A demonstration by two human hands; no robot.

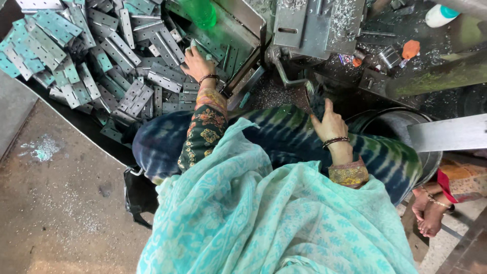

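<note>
The hinge [202, 50] at eleven o'clock lies under my left hand [197, 65], fingers curled on it. Right hand [328, 124] rests open and empty; the hinge pile [91, 61] remains big

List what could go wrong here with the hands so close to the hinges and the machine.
1. The left hand reaches bare into the loose pile of metal hinges; stamped edges might cut the fingers.
2. The right hand rests just below the metal machine, near metal shavings that could prick the skin.
3. The loose scarf might snag.
</note>
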